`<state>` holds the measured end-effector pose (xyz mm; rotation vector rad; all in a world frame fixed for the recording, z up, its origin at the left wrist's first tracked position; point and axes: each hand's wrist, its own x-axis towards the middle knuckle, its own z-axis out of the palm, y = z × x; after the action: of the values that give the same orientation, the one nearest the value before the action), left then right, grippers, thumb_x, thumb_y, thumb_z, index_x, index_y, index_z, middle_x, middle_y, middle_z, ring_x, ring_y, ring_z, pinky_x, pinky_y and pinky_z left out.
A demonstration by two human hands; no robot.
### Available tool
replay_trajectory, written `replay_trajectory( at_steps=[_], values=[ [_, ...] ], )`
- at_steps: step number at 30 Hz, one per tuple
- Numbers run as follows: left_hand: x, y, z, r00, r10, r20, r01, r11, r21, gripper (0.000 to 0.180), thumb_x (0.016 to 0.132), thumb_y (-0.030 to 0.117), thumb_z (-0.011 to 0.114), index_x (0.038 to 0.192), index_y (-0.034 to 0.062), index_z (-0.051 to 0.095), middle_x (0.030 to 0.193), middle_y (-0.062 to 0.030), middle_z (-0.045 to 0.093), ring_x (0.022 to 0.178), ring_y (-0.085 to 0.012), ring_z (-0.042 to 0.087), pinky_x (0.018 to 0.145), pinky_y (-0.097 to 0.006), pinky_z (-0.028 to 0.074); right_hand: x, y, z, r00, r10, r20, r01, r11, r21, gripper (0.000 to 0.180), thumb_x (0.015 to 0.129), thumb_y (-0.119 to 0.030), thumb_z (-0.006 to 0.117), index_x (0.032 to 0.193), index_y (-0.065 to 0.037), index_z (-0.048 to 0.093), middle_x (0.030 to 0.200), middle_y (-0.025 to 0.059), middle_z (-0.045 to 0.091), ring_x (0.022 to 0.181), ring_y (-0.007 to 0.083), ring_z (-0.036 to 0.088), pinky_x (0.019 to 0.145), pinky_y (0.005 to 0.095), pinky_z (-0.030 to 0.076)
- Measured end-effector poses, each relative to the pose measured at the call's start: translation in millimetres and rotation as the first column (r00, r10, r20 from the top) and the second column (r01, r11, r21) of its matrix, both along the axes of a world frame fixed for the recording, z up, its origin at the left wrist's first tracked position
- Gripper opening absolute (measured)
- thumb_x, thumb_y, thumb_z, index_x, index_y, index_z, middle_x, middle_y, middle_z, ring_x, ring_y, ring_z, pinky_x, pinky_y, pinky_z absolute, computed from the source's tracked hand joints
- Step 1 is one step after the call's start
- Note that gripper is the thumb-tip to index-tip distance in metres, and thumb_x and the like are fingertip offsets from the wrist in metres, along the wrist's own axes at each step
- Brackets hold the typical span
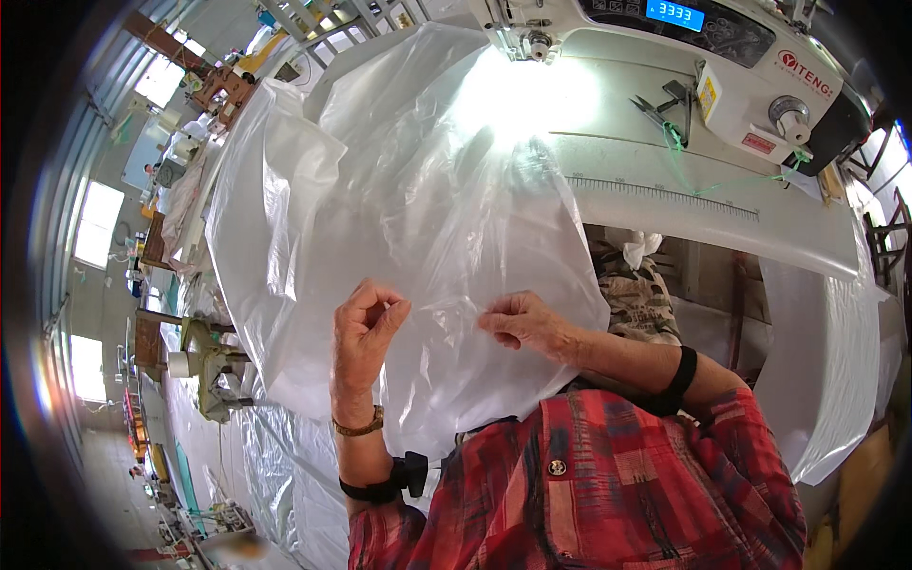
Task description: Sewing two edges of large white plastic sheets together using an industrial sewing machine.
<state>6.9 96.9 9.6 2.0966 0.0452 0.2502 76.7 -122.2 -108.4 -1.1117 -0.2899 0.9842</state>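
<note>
A milky, see-through plastic sheet [446,237] fills the middle of the frame, glossy, creased and glaring where the lamplight hits it near the sewing machine [755,100]. Over it, the left hand [363,328] and right hand [527,323] curl their fingers toward the thumbs; whether they pinch it, I can't tell

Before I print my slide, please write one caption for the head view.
Left hand and right hand at a plastic sheet, before a lit sewing machine.
</note>
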Motion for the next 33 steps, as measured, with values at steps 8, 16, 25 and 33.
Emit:
replay_trajectory(
  at_steps=[8, 16, 25, 33],
  values=[
    [-4.5, -11.2, 9.4, 0.996, 0.078, -0.052, -0.085, 0.986, -0.144, 0.015, 0.100, 0.015, 0.057, 0.089, 0.0045, 0.055, 0.062, 0.0016, 0.051, 0.047, -0.0016, 0.038, 0.041, -0.017, 0.029, 1.8, -1.9, -4.9, 1.000, -0.021, -0.005, 0.021, 0.999, -0.024, 0.023, 0.093, -0.026, 0.067, 0.088, -0.003, 0.069, 0.066, -0.0012, 0.056, 0.058, 0.0070, 0.049, 0.052, 0.0232, 0.039],
    [-6.6, 2.9, -5.3, 0.989, 0.109, -0.095, -0.118, 0.988, -0.097, 0.042, 0.089, 0.032, 0.074, 0.107, -0.0043, 0.060, 0.062, 0.0031, 0.051, 0.051, -0.0041, 0.044, 0.047, -0.020, 0.035, 0.8, 1.3, -13.0, 0.999, -0.046, -0.007, 0.046, 0.997, -0.055, 0.023, 0.092, -0.026, 0.067, 0.088, -0.003, 0.068, 0.067, -0.0011, 0.057, 0.060, 0.0075, 0.051, 0.053, 0.0238, 0.040],
    [11.4, 16.5, -24.3, 0.947, 0.136, -0.291, -0.138, 0.990, 0.012, 0.019, 0.085, 0.017, 0.076, 0.088, 0.0003, 0.068, 0.059, 0.0089, 0.047, 0.051, 0.0006, 0.036, 0.046, -0.018, 0.026, 1.8, -2.0, -18.2, 0.999, -0.048, -0.016, 0.047, 0.997, -0.056, 0.022, 0.092, -0.025, 0.066, 0.092, -0.003, 0.068, 0.072, 0.0016, 0.061, 0.062, 0.0084, 0.053, 0.055, 0.0234, 0.043],
    [7.5, 9.1, -17.5, 0.974, 0.195, -0.119, -0.206, 0.974, -0.094, 0.012, 0.086, 0.013, 0.073, 0.088, 0.0038, 0.067, 0.066, 0.0037, 0.060, 0.052, -0.0004, 0.043, 0.043, -0.017, 0.030, -2.0, -2.5, -17.5, 0.997, -0.081, -0.003, 0.080, 0.992, -0.097, 0.022, 0.092, -0.024, 0.065, 0.093, -0.002, 0.068, 0.072, 0.0021, 0.061, 0.061, 0.0086, 0.052, 0.054, 0.0237, 0.043]
  ],
)
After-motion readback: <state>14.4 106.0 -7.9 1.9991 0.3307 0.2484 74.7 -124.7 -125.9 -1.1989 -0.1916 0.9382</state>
